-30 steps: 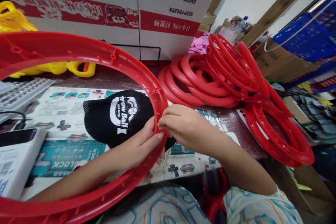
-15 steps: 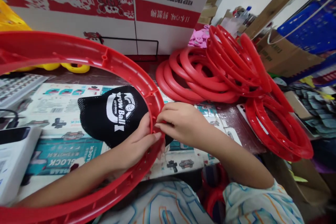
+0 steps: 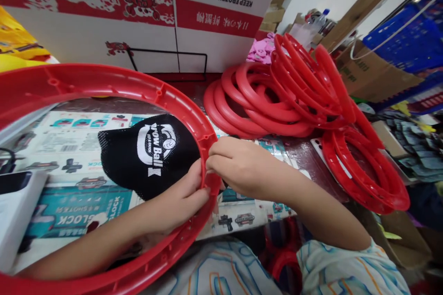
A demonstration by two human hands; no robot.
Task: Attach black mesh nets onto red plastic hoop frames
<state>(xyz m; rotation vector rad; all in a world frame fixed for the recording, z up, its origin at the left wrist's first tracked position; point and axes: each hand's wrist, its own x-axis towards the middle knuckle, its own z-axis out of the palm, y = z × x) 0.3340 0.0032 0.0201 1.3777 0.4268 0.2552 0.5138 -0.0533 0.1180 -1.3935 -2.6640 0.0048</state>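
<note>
Clearly, left hand (image 3: 185, 198) closed round one red ring (image 3: 169, 101), right hand (image 3: 238, 166) pinching its rim, one black cloth (image 3: 152, 154)

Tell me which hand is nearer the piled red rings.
Right. The right hand is this side of the piled red rings; the left hand is farther away, to the left.

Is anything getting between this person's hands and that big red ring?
Nothing visible does. The left hand grips the red ring directly, and the right hand's fingers meet its rim; whether they pinch something small is hidden. The black printed cloth shows behind the ring, not blocking either hand.
</note>
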